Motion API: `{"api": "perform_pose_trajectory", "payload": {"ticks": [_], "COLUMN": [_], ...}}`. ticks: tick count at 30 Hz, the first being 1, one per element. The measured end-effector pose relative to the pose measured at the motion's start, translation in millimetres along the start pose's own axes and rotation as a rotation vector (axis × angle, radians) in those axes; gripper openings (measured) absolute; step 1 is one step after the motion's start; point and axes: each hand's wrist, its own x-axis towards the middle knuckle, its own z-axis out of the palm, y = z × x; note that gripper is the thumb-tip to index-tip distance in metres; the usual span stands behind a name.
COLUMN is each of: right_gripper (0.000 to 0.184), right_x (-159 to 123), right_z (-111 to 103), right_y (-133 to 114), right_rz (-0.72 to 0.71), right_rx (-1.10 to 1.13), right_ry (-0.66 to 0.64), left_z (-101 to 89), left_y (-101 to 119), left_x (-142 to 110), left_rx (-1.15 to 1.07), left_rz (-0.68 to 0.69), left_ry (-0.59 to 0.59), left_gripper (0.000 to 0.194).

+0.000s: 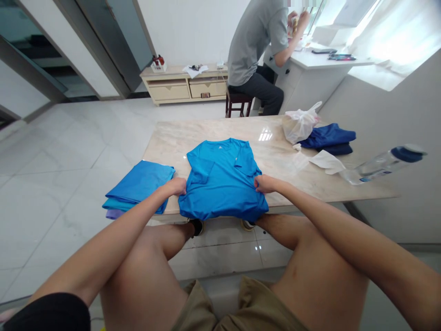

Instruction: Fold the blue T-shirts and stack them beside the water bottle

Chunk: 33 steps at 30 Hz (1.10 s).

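A blue T-shirt (223, 179) lies on the table before me, its neckline at the far side and both short sleeves laid inward. Its near part hangs a little over the table's front edge. My left hand (177, 186) is closed on the shirt's left side. On the opposite side, my right hand (265, 183) pinches the cloth at the right edge. Just left of the shirt sits a stack of folded clothes (141, 181), bright blue on top, with teal and purple layers beneath; my left forearm passes in front of part of it.
The marble-patterned table (203, 126) also bears a white plastic bag (299, 124), dark blue folded clothes (329, 138), white tissue (327, 162) and a clear bottle with a blue lid (386, 163). Beyond it, a person in grey (251, 46) sits at a white desk (320, 59) near a low cabinet (172, 92).
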Motion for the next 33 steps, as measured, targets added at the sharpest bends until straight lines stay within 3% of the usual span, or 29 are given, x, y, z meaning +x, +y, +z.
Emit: {"api": "perform_pose_trajectory", "payload": {"ticks": [2, 3, 4, 5, 8, 11, 14, 19, 22, 25, 29, 33], "right_gripper": [0.021, 0.021, 0.023, 0.025, 0.027, 0.034, 0.051, 0.062, 0.059, 0.057, 0.041, 0.028], "right_x": [-6, -8, -9, -9, -3, 8, 17, 29, 31, 28, 22, 23], "right_z": [-4, -7, -10, -14, -22, -17, 0, 23, 20, 10, -1, -8], "right_y": [3, 5, 7, 10, 19, 24, 25, 23, 22, 17, 1, -17], "right_rz": [-0.029, -0.056, -0.093, -0.131, -0.159, -0.167, -0.273, -0.359, -0.362, -0.347, -0.394, -0.452], "right_rx": [0.134, 0.198, 0.234, 0.227, 0.027, -0.108, -0.172, -0.218, -0.21, -0.229, -0.284, -0.303], "right_ry": [-0.303, -0.39, -0.397, -0.322, 0.116, 0.321, 0.38, 0.473, 0.459, 0.496, 0.45, 0.382], "left_z": [-3.1, -4.6, -5.9, -6.7, -3.9, 8.3, 23.4, 34.4, 28.9, 20.0, 16.7, 20.1], "left_y": [-1, -2, -2, -2, 0, 7, 12, 10, 6, 5, 17, 36], "left_x": [-4, -6, -7, -6, -1, 8, 14, 19, 20, 19, 18, 21], "left_rx": [0.014, 0.026, 0.041, 0.056, 0.095, 0.105, 0.059, 0.028, 0.064, 0.095, 0.106, 0.102], "left_rz": [-0.01, -0.013, -0.014, -0.01, 0.051, 0.179, 0.225, 0.193, 0.259, 0.41, 0.552, 0.53], "left_ry": [-0.079, -0.072, -0.031, 0.034, 0.235, 0.266, 0.218, 0.205, 0.297, 0.395, 0.329, 0.276], "left_gripper": [0.035, 0.041, 0.046, 0.051, 0.058, 0.069, 0.084, 0.082, 0.074, 0.062, 0.049, 0.041]}}
